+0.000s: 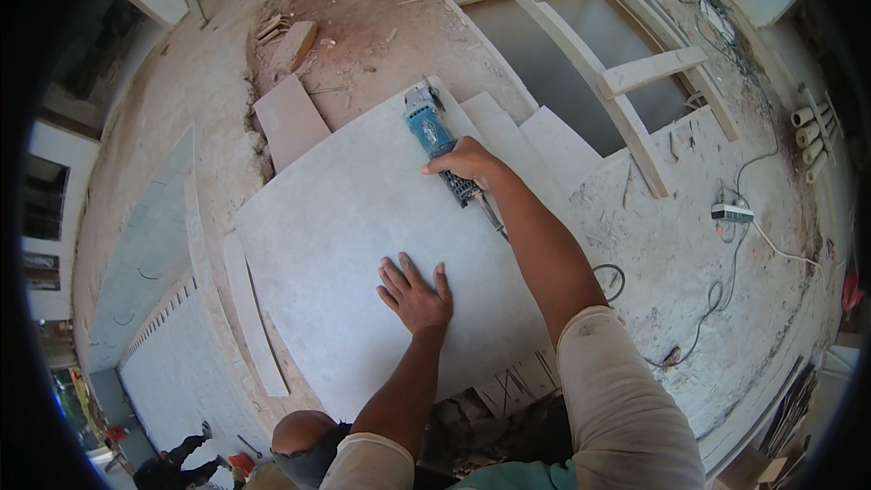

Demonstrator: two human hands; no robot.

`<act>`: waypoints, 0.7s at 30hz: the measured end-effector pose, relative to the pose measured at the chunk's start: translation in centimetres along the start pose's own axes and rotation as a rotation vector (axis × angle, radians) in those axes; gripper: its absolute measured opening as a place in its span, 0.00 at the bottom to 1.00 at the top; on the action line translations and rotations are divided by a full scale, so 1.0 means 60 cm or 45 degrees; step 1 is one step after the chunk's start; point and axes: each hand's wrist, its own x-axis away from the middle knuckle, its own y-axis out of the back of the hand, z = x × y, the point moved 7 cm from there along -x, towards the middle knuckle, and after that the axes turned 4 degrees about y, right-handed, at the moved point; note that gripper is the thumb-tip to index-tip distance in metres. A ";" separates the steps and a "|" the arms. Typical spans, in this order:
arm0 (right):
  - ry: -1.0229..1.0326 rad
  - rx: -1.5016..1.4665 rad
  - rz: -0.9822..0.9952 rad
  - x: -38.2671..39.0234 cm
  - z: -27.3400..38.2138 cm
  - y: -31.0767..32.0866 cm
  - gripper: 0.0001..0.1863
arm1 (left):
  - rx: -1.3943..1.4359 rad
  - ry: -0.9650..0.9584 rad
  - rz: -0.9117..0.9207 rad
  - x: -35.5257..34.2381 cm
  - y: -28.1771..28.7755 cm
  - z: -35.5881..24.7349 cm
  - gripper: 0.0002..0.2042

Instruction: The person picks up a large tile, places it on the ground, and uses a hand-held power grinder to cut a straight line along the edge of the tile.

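A large, pale-grey, flat rectangular slab [318, 209] fills the centre; a blue-and-black cylindrical angle grinder [428, 127] sits near its top corner. Below, the left hand [417, 298], fingers spread, seemingly braces it; the right hand's [464, 161] fingers wrap the grinder, probably for control.

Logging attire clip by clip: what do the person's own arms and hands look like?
The left hand and right hand are bare, with no gloves or watch visible. The left sleeve and right sleeve are off-white and end near the elbows; the right one is wrinkled, with a dark smudge near its hem.
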 end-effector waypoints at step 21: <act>-0.001 -0.021 0.006 0.021 -0.021 -0.005 0.36 | -0.004 -0.003 -0.032 0.002 0.004 -0.001 0.36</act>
